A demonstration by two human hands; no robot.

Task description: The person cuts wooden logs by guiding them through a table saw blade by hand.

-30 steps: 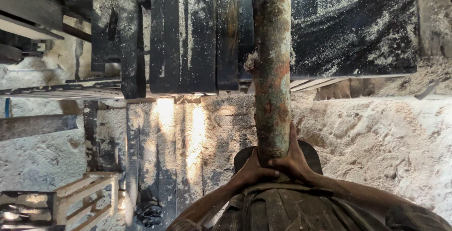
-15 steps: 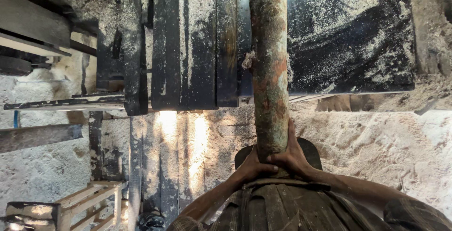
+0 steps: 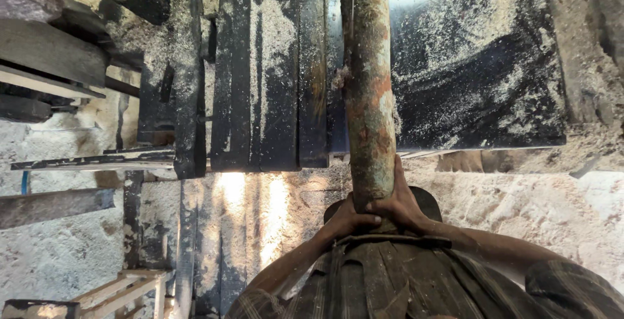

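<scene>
A long round log (image 3: 368,91) with mottled green and rust bark lies lengthwise on a dark machine table (image 3: 481,78), its near end against my belly. My left hand (image 3: 348,220) cups the underside of that near end. My right hand (image 3: 403,203) wraps the end from the right side. Both hands press on the log together. The far end of the log runs out of view at the top.
Dark slatted boards (image 3: 266,78) dusted with sawdust lie left of the log. Heaps of sawdust (image 3: 552,208) cover the ground at right. A pale wooden frame (image 3: 120,290) stands at lower left, and grey planks (image 3: 49,59) stick out at far left.
The log has slid a little forward along the table, with both hands still on its near end. The view has tilted slightly, so more of the table's far part shows.
</scene>
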